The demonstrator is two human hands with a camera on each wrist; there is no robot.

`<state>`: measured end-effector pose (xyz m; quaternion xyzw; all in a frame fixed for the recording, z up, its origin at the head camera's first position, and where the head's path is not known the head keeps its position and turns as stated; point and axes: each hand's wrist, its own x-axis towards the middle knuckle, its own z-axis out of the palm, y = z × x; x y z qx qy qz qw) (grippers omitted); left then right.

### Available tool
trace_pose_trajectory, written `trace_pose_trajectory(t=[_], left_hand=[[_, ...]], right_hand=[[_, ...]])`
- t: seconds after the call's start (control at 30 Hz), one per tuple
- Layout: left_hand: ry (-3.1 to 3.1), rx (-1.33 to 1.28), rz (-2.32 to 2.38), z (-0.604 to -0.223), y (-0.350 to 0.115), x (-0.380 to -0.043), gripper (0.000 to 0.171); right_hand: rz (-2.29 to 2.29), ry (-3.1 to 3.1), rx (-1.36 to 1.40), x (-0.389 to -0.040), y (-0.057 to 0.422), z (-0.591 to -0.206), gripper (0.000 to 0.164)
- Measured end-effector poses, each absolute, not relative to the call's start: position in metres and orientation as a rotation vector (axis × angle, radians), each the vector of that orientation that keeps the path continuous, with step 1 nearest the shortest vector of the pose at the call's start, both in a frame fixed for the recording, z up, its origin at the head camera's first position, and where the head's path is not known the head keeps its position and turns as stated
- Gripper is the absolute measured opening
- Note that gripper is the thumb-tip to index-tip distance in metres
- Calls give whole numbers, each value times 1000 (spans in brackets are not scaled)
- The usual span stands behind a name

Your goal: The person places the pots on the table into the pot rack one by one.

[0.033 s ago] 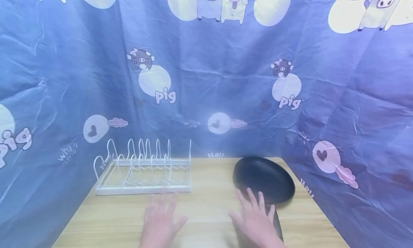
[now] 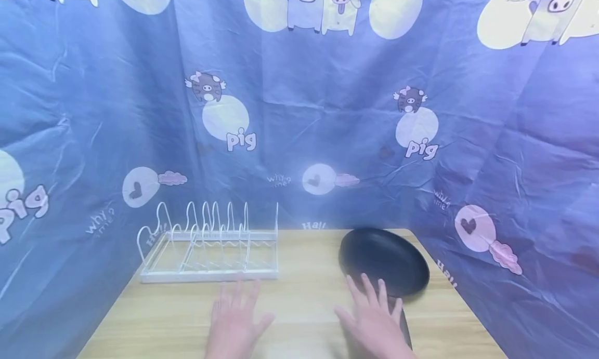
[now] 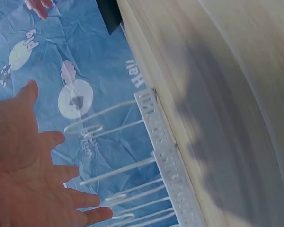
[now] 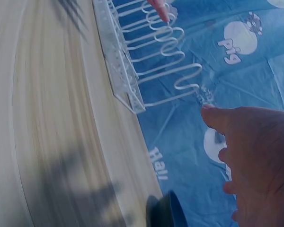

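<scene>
My left hand (image 2: 237,317) hovers over the table with fingers spread, its fingertips overlapping the front edge of a white wire rack (image 2: 210,277) in the head view. The rack, with several upright loops, stands at the back left. My right hand (image 2: 374,320) is spread too, palm down and holding nothing. Just beyond its fingers lies a black frying pan (image 2: 383,260), its handle (image 2: 405,328) pointing towards me and partly hidden by that hand. Both wrist views show the palms raised above the wood, and the right wrist view catches the edge of the pan (image 4: 168,210).
The wooden table (image 2: 306,291) has a light grain. A blue cloth (image 2: 299,115) printed with pigs and pale circles hangs behind it and along both sides, close to the table's edges. Shadows of the hands fall on the tabletop.
</scene>
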<state>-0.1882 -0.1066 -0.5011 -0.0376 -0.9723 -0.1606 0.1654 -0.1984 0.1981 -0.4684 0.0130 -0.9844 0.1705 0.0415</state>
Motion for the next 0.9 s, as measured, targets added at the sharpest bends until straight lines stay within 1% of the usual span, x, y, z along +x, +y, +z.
trace_pose_trajectory(t=[0.17,0.33,0.47,0.53,0.63,0.77,0.9], left_hand=[[-2717,-145,-546,-512,-87,-194,80],[-2707,-205,-693,-517,-59,-196,75],[-2768,-124,-770,-517,-32,-192,74],[-2753,-108,-764,-519,-20,-190,71],[-2721,-172,-785,-522,-4,-187,66],[-2745,-356,-1151,-522,8,-183,59],[-2770,-447,-1523,-521,20,-184,55]], right_hand=[[559,-3036,-22,-194,220,-469,87],[579,-3025,-44,-194,239,-472,85],[599,-3036,-89,-193,254,-475,84],[618,-3040,-114,-192,263,-476,84],[685,-3037,-148,-191,277,-479,83],[812,-3024,-181,-192,294,-488,77],[954,-3007,-223,-195,307,-504,73]])
